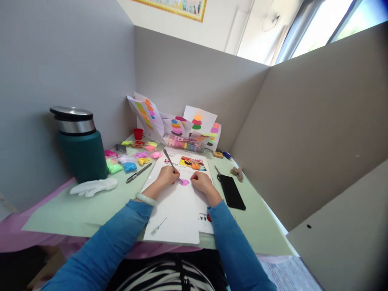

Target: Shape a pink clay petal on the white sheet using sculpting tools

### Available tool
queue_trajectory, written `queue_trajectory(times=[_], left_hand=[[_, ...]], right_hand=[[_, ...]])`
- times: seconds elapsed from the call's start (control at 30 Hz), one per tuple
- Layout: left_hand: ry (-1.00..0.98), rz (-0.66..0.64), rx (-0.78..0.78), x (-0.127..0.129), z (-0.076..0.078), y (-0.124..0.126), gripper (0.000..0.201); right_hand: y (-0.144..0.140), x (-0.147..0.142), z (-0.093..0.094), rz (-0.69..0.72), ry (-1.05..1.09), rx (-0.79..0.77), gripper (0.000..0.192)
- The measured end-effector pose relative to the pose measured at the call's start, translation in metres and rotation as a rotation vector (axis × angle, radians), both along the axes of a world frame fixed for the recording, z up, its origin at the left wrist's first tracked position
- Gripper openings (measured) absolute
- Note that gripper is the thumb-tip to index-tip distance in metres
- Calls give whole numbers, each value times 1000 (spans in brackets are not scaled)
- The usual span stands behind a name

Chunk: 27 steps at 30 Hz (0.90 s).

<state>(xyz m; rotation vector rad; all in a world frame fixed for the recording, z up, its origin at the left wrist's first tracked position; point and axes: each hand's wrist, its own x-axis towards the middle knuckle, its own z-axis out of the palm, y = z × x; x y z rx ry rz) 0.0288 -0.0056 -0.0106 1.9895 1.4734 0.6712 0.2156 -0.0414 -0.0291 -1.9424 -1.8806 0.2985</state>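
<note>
My left hand [168, 175], with a pale bangle at its wrist, is closed around the handle of a slim metal fork [169, 157]. The handle slants up and to the left, and the fork's lower end meets a flat pink clay patch [184, 182] on a white sheet [172, 214]. Just right of that patch rests my right hand [201, 181], its fingers curled and pressed together. Whatever those fingers may hold is hidden. Below my left wrist, the sheet carries a small grey plant-like drawing [157, 227]. A lump of orange clay [194, 164] sits on a printed picture beyond my hands.
Left stand a green flask [81, 151], white gloves [93, 187], a pen [138, 173] and colourful clay packets [130, 167]. Behind are a red cup [138, 134], painted papers [200, 119] and a clear case [184, 143]. Right lie a black phone [232, 192] and brown clay [237, 173].
</note>
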Motion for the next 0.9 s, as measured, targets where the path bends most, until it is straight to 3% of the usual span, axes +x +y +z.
queue_trajectory(times=[0.13, 0.37, 0.63, 0.9], left_hand=[[-11, 48, -24, -4, 1, 2, 20], [-26, -80, 21, 8, -8, 1, 21], [-15, 80, -38, -9, 1, 7, 19], [1, 138, 0, -13, 2, 10, 18]], right_hand=[[0, 0, 1, -1, 1, -7, 17], [1, 1, -2, 11, 0, 21, 16], [4, 2, -4, -1, 6, 1, 17], [4, 3, -4, -3, 14, 3, 17]])
